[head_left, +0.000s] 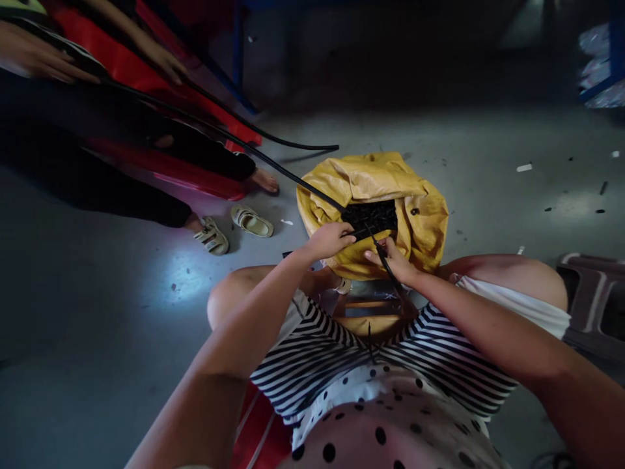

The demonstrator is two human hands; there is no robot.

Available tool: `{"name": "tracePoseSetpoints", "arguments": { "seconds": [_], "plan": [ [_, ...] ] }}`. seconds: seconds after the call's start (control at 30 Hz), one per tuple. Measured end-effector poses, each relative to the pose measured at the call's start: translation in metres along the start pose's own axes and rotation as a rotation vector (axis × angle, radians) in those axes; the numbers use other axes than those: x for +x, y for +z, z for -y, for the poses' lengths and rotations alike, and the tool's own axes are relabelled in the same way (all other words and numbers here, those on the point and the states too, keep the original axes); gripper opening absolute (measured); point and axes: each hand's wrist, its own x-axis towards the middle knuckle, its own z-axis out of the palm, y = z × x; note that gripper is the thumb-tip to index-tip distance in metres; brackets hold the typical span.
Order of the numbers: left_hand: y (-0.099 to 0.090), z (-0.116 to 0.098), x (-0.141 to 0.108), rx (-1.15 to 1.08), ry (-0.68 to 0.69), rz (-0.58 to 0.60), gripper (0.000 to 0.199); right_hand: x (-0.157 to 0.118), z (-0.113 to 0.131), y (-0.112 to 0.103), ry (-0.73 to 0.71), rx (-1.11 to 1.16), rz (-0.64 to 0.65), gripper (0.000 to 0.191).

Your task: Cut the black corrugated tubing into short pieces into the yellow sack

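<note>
A yellow sack stands on the floor in front of my knees, its mouth folded back. Many small black pieces fill the opening. Over the sack's near left rim, my left hand is closed on a thin black strip. At the near right rim, my right hand is closed around a dark, slender tool, whose tip points into the opening near the strip. A long black tube runs from the upper left to the sack's mouth.
At the upper left, another person's hands hold long black tubing over red plastic seats. Sandals lie left of the sack. A stool stands at the right. Scraps dot the floor.
</note>
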Motion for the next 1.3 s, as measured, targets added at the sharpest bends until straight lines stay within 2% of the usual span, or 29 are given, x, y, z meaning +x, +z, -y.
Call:
{"name": "tracePoseSetpoints", "arguments": {
  "seconds": [0.37, 0.63, 0.87, 1.1, 1.3],
  "plan": [
    [0.008, 0.004, 0.004, 0.071, 0.054, 0.083, 0.032, -0.005, 0.001, -0.001, -0.092, -0.179, -0.033, 0.050],
    [0.012, 0.008, 0.005, 0.088, 0.034, 0.157, 0.027, -0.006, -0.003, 0.003, -0.041, -0.252, -0.008, 0.035],
    [0.011, 0.014, 0.006, 0.051, 0.004, 0.154, 0.021, -0.005, -0.008, 0.006, -0.053, -0.252, -0.013, 0.018],
    [0.009, 0.011, 0.003, 0.184, -0.006, 0.135, 0.019, -0.006, -0.010, 0.012, -0.025, -0.324, -0.020, 0.018],
    [-0.001, 0.015, 0.001, 0.215, -0.019, 0.141, 0.025, -0.004, 0.002, 0.012, -0.052, -0.309, -0.018, 0.024]
  ]
}}
